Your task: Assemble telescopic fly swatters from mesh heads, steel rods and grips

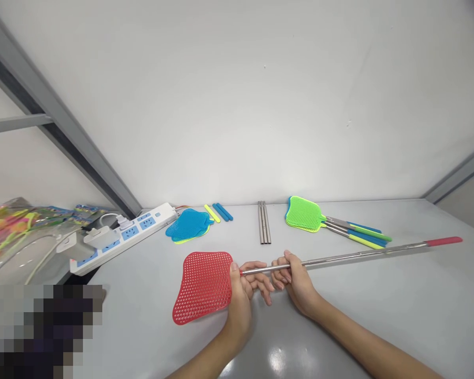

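Observation:
A red fly swatter with an extended telescopic metal rod is held above the table, its mesh head to the left and its red grip far to the right. My left hand holds it at the neck, thumb over the edge of the head and fingers loosely curled below the rod. Just to the right, my right hand is closed around the metal rod. The two hands are close together, fingertips nearly meeting.
Behind lie metal rods, blue mesh heads, a yellow grip and blue grips. Assembled swatters with a green head are stacked at right. A power strip and a plastic bag stand left.

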`<action>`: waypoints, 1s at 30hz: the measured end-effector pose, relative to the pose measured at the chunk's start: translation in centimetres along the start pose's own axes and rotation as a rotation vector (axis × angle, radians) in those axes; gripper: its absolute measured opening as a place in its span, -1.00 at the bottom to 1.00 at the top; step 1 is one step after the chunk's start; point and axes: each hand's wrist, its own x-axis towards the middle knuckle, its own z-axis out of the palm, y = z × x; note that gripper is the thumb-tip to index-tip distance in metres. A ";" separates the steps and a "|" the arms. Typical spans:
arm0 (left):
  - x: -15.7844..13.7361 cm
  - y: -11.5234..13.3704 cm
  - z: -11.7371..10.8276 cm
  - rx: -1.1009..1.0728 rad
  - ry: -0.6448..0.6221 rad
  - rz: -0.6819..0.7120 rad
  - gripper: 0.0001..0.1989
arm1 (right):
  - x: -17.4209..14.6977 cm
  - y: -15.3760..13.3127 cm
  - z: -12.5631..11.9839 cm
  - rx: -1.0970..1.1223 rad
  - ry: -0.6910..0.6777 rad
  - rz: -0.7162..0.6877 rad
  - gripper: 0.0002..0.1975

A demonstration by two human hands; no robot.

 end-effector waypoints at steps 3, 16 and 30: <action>0.0 -0.1 0.0 0.001 -0.013 -0.003 -0.44 | -0.1 0.1 0.0 -0.006 -0.011 0.000 -0.51; 0.0 0.7 0.3 0.047 0.055 0.009 -0.48 | -0.1 0.2 0.2 -0.056 -0.013 0.021 -0.50; 0.7 0.9 0.1 0.081 0.302 0.069 -0.52 | 0.6 -0.4 -0.2 0.035 0.241 -0.013 -0.57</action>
